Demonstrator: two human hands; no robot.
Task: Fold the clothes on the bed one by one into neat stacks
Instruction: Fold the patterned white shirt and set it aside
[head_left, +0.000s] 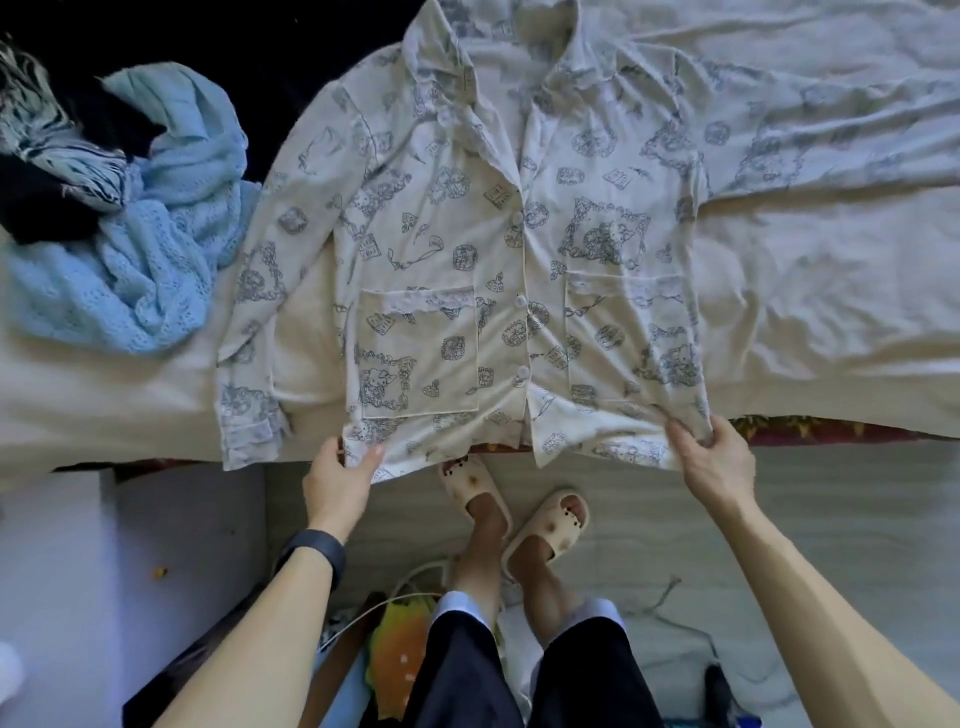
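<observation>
- The left hand pinches the lower left corner of the hem. Its thumb lies on top of the cloth and the other fingers are curled under it.
- The right hand pinches the lower right corner of the hem, with fingers and thumb closed on a small fold.
- The pajama shirt lies in the middle of the frame, front side up on the bed sheet. The collar points to the top and the hem hangs a little over the bed edge.
- The shirt is cream with blue-grey drawings. It is buttoned with white buttons and has two front pockets with lace on the top edge. The left sleeve lies down along the body, and the right sleeve is spread to the right.
- A light blue knitted garment lies crumpled just beside the left sleeve. Dark and striped clothes are piled at the upper left.
- Under the hem, two feet in cream slippers stand on the floor.
- Both forearms come from the bottom corners and are stretched forward. A black wristband is on the left wrist.
</observation>
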